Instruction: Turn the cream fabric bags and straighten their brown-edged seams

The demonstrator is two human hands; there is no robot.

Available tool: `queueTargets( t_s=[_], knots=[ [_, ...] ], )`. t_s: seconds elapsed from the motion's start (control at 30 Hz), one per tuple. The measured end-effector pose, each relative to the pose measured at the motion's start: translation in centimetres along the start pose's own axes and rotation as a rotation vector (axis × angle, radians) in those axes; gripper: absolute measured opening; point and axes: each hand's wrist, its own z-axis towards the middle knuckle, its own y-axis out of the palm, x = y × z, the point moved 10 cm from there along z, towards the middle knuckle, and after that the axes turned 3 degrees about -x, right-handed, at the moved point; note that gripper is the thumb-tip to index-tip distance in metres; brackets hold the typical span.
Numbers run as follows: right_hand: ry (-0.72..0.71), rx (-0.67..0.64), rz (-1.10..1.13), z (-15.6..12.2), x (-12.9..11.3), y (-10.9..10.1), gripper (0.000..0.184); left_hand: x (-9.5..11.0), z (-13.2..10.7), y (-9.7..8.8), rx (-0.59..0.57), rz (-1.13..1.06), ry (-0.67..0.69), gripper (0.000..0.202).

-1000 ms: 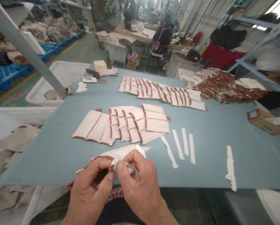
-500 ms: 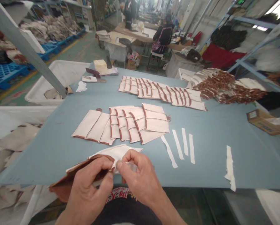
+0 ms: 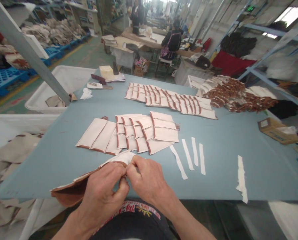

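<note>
1. Fingers (image 3: 119, 172) of the left hand (image 3: 102, 191): curled tight, thumb and forefinger pinched on the near corner of a fabric piece (image 3: 72, 190). Knuckles up, wrist entering from the lower edge of the view.
2. Fingers (image 3: 133, 169) of the right hand (image 3: 147, 180): bent in, tips closed on the same corner and meeting those of the left hand. Back of the hand up, forearm running down to the right.
3. Fabric piece: cream face up, brown underside showing along its lower edge. It lies at the near edge of the table (image 3: 226, 133), directly in front of the person. Its long axis is slanted from near-left to far-right. The far-right end sits between the two hands, and the near-left end hangs past the table edge.
4. Laid-out pieces (image 3: 129, 133): overlapping cream pieces with brown trim, just beyond the hands.
5. Second row (image 3: 171, 101): similar pieces, farther back on the table.
6. White strips (image 3: 188, 155): four, side by side, to the right of the hands.
7. Torn strip (image 3: 241, 176): alone, well to the right.
8. Cardboard box (image 3: 276, 130): at the table's right edge.
</note>
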Motion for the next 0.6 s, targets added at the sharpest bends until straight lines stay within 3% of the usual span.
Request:
queueTargets(
  t_s=[0.13,0.27,0.37,0.47,0.6],
  knots=[
    [0.025,-0.055,0.096,0.4,0.0,-0.4,0.033,-1.0,0.4,-1.2,-0.017,-0.075,-0.059,0.022],
    [-0.011,-0.208,0.572,-1.2,0.5,0.2,0.038,-4.0,0.2,-1.9,-0.107,-0.267,-0.314,0.021],
    [0.111,-0.3,0.817,-3.9,2.1,1.2,0.032,-5.5,-0.2,-2.2,-0.119,-0.449,-0.449,0.022],
    [0.175,-0.399,0.853,-6.7,3.1,2.5,0.025,-5.6,-0.2,-1.7,-0.15,-0.594,-0.49,0.017],
    [0.079,-0.615,0.738,-9.5,3.6,3.3,0.031,-5.5,-0.2,-0.7,-0.243,-0.675,-0.59,0.014]
  ],
)
